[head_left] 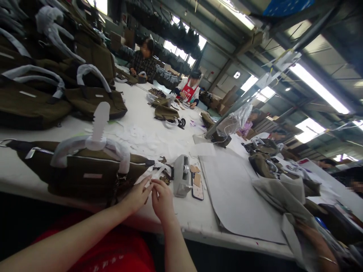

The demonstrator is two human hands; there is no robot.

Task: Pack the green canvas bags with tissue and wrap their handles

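Observation:
My left hand (138, 196) and my right hand (162, 198) meet at the fingertips just above the table's front edge. Their fingers are pinched together; whatever lies between them is too small or hidden to make out. Close to my left hand lies an olive handbag (85, 177) with a silver zipper and white-wrapped handles (68, 149). A pale notched strip (100, 126) stands up at its handles. Leopard-print straps (165, 178) with white wrapping lie just beyond my fingers. A grey tape dispenser (179, 181) stands to the right of my right hand.
Beside the dispenser lies a phone (197, 192) with tan pieces on it. More olive bags (93, 96) crowd the left. Large white sheets (241, 192) cover the table on the right, near a metal post (229, 113). A co-worker's arm (317, 241) reaches in at right; others work farther back.

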